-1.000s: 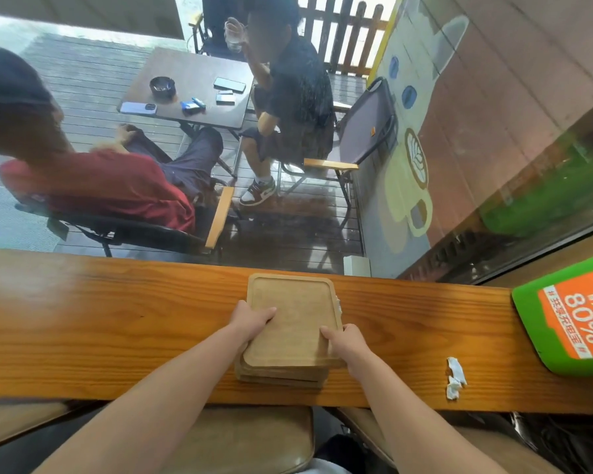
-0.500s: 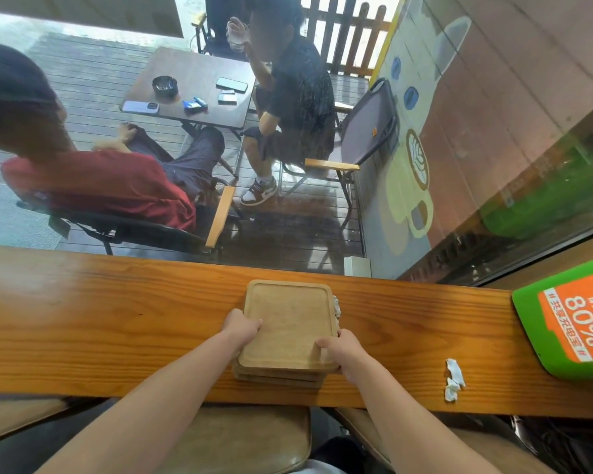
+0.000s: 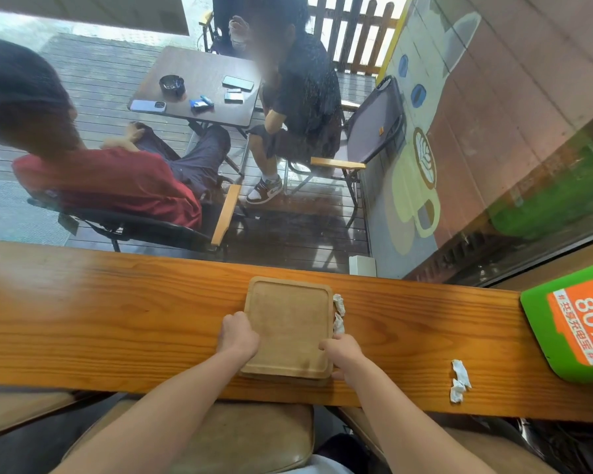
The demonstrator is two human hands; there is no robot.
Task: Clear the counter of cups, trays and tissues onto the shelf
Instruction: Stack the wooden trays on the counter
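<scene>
Stacked wooden trays (image 3: 288, 328) at the counter (image 3: 117, 319) near edge, left hand (image 3: 237, 336) and right hand (image 3: 339, 348) clasping opposite sides. A crumpled tissue (image 3: 338, 313) touches the right rim; uneven lifting could slide the stack apart or drop the tissue.

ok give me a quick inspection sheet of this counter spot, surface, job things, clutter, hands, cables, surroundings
surface: wooden counter along a window
job's things: stack of wooden trays; crumpled tissue against its right edge; second tissue lying apart to the right; no cups seen
clutter: green and orange sign at right end
grippers: left hand and right hand grip the stack's sides
cables: nothing seen
surroundings: stool below; two people seated outside the glass
</scene>
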